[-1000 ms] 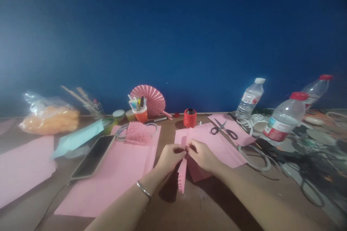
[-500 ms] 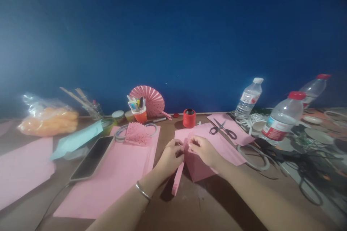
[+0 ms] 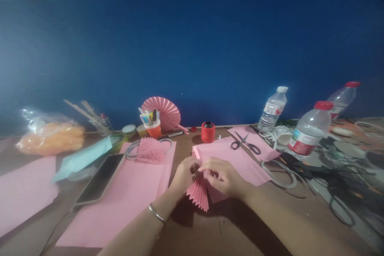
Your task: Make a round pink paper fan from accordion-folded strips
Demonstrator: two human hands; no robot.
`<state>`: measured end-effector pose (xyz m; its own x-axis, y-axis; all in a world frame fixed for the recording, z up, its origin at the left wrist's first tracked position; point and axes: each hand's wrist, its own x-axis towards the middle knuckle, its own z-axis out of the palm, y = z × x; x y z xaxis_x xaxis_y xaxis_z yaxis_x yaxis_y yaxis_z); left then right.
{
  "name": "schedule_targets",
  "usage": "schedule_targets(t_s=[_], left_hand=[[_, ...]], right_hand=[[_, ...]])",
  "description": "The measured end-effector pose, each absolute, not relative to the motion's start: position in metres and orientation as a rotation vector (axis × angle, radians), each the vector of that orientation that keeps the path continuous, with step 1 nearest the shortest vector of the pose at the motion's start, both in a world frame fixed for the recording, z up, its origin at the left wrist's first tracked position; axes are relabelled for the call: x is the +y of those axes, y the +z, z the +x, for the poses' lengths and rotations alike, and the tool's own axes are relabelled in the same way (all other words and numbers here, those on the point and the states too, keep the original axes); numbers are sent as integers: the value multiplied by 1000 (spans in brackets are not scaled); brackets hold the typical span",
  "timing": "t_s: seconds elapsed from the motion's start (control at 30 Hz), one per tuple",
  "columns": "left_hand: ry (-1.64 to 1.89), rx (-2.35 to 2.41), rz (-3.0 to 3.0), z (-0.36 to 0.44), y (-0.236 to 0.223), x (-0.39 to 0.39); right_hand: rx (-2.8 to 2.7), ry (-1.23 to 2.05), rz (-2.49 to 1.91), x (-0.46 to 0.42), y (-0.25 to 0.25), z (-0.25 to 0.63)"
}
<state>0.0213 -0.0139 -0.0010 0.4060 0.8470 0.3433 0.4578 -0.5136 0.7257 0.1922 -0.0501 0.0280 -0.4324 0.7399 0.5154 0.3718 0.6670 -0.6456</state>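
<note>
Between my hands is a strip of pleated pink paper, gathered at its middle, with the near end fanned out in folds. My left hand, below a silver bangle on the wrist, pinches the gathered part from the left. From the right, my right hand has its fingers closed at the same spot. My fingers hide the pinched middle, so any thread there cannot be made out. Behind them lie pink sheets and a spool of red thread. Black scissors rest on the sheets.
To the left are a phone, more pink paper and a roll of tape. A finished pink fan leans behind a cup of pens. Bottles, cables and clutter fill the right side.
The folded pink paper was a narrow closed strip; its near end has now spread into a fan. My right hand has turned and closed in against my left.
</note>
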Motion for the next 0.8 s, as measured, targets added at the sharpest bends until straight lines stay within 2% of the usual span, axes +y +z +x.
schedule_targets(t_s=[0.13,0.43,0.8], left_hand=[[916,1171,2188,23,2,-18],[858,1103,2429,26,6,-16],[748,1223,2429,24,2,-13]], right_hand=[[-2307,568,-695,-56,26,187],[-2564,295,-793,-49,15,189],[-2420,437,-943,-40,4,192]])
